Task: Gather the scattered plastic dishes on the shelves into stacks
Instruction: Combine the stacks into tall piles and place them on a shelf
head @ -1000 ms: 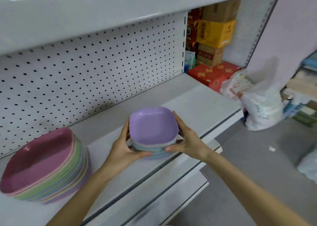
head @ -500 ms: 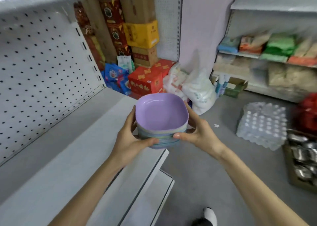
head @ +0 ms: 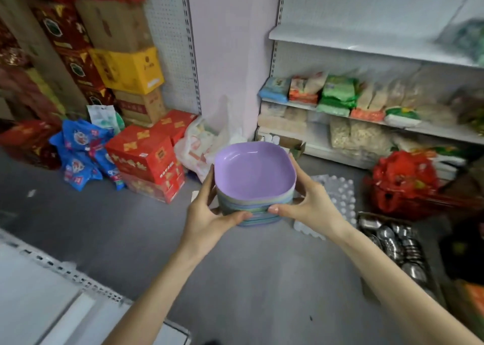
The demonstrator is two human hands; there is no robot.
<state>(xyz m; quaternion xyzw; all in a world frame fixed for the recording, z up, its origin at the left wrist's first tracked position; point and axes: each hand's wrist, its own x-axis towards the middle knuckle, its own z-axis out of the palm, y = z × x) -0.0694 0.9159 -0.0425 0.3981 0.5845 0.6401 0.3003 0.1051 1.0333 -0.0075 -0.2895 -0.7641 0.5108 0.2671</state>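
A stack of square plastic dishes (head: 255, 179), lilac on top with blue and green rims beneath, is held in mid-air over the grey floor. My left hand (head: 209, 213) grips its left side, thumb across the front. My right hand (head: 306, 205) grips the right side the same way. Both thumbs nearly meet at the front of the stack. The white shelf (head: 31, 300) the stack came from lies at the lower left corner.
Red and yellow cartons (head: 146, 158) and blue bags (head: 81, 153) pile up at the left. A shelf unit (head: 366, 119) with bagged goods stands ahead right. A clear egg tray (head: 337, 195), a red bag (head: 403, 182) and a crate of metal bowls (head: 392, 240) sit on the floor.
I have turned right, away from the shelf, carrying the dish stack with both hands. The larger pink-topped stack on the shelf has left the view.
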